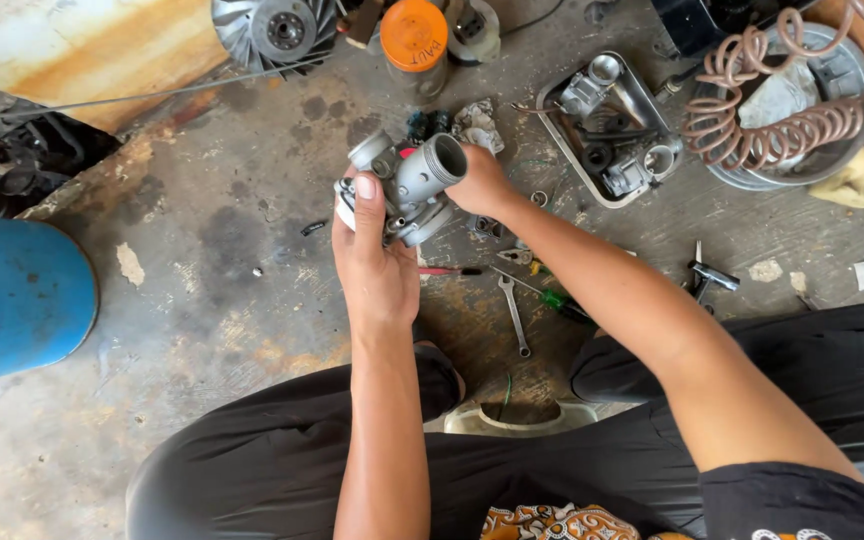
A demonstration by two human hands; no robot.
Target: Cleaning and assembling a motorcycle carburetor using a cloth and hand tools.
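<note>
Carburettor body [414, 190], grey cast metal with one round open throat, held up above the stained concrete floor [202, 300], roughly over its middle. Left hand [377, 265] wrapped around the near side, thumb pressed on the top edge, clamped on the part. Right hand [482, 185] closed on the far side beside the throat, also gripping it. Both hands bare, forearms reaching out over black trousers.

Risks, as a judgement: greasy metal slipping from either hand and striking the concrete, denting the throat rim or snapping a small fitting; loose bits dropping out and rolling among the clutter below; grit from the floor getting into the open bore if set down carelessly.

Counted: one carburettor body, two hands. One metal tray [564, 150] of small parts towards the far right of the floor. One coiled copper-coloured hose [782, 130] over a round pan. One open-ended spanner [514, 315] and one green-handled screwdriver [560, 300] lying just below the hands. One orange-lidded jar [414, 40] at the far edge. One blue drum [12, 300] at the left edge.
</note>
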